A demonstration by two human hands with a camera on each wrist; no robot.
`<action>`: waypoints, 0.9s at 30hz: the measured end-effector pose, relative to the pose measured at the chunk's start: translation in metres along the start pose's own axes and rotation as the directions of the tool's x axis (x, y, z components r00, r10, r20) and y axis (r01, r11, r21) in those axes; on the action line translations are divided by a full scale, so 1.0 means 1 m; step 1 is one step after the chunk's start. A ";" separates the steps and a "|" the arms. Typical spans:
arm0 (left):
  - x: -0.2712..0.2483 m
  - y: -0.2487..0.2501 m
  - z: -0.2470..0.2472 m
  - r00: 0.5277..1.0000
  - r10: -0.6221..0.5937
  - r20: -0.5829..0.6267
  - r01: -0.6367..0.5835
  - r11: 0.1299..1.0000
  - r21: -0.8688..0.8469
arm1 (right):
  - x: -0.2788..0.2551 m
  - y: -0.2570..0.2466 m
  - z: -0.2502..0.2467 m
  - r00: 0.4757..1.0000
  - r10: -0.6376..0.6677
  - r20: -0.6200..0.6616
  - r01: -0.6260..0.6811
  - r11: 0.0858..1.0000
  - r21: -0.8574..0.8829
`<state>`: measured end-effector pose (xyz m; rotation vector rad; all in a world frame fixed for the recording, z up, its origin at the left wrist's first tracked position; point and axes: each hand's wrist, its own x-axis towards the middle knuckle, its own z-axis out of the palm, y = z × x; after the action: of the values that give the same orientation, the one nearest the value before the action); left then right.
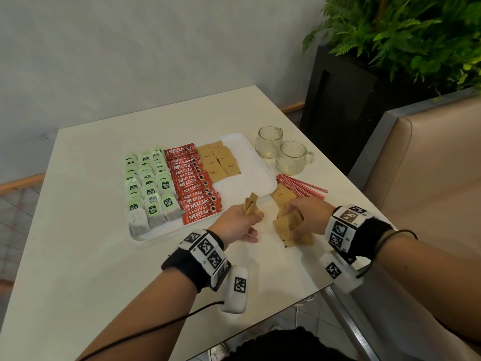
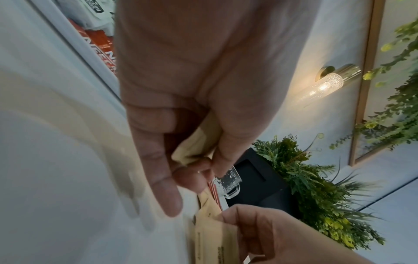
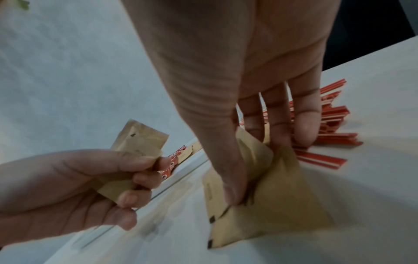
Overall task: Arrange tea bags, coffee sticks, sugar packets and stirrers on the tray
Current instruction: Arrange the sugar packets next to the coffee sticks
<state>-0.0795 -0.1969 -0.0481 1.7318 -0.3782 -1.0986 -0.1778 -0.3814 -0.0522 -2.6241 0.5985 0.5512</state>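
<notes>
While left hand (image 1: 240, 222) pinches few sugar packets (image 1: 250, 204) lower centre by tray (image 1: 263, 175) edge, right hand (image 1: 307, 213) clamps loose pile (image 1: 289, 225) beside it. Packets likely light, floppy, slippery; grip flat faces, not corners.

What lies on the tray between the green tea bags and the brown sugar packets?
In the head view, a column of red coffee sticks fills the tray between the tea bags and the sugar packets.

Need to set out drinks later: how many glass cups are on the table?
2. One glass cup stands just right of the tray; the other glass cup, handle pointing right, stands beside it, nearer the stirrers.
</notes>
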 end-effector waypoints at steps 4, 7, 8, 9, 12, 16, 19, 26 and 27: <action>0.005 0.001 -0.001 0.997 0.058 -0.042 -0.053 0.991 0.122 | 0.001 0.000 -0.002 0.998 -0.056 -0.034 0.058 0.998 0.039; 0.006 0.002 -0.001 0.989 0.135 -0.056 -0.117 0.963 0.243 | 0.000 -0.004 -0.008 0.993 -0.103 -0.066 0.110 0.987 0.116; 0.006 0.002 -0.002 0.985 0.165 -0.051 -0.144 0.948 0.284 | 0.000 -0.006 -0.011 0.989 -0.117 -0.085 0.128 0.984 0.127; 0.005 0.002 -0.003 0.980 0.192 -0.047 -0.167 0.930 0.328 | 0.000 -0.009 -0.014 0.988 -0.124 -0.088 0.136 0.979 0.150; 0.001 0.005 -0.007 0.969 0.243 -0.038 -0.209 0.894 0.396 | 0.000 -0.020 -0.023 0.983 -0.176 -0.049 0.183 0.948 0.262; -0.005 0.011 -0.019 0.959 0.275 -0.063 -0.234 0.898 0.372 | 0.006 -0.039 -0.037 0.971 -0.229 -0.065 0.238 0.942 0.237; -0.007 0.015 -0.032 0.956 0.271 -0.112 -0.218 0.911 0.349 | 0.016 -0.052 -0.046 0.960 -0.263 -0.094 0.278 0.930 0.241; -0.005 0.021 -0.055 0.940 0.170 -0.296 -0.198 0.978 -0.069 | 0.041 -0.078 -0.055 0.962 -0.154 -0.225 0.273 0.572 0.774; -0.006 0.022 -0.058 0.937 0.156 -0.311 -0.198 0.974 -0.109 | 0.045 -0.083 -0.055 0.969 -0.148 -0.200 0.248 0.551 0.796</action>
<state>-0.0305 -0.1695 -0.0213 1.6727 -0.2548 -0.6999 -0.0849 -0.3522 -0.0028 -1.7708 0.4229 0.0031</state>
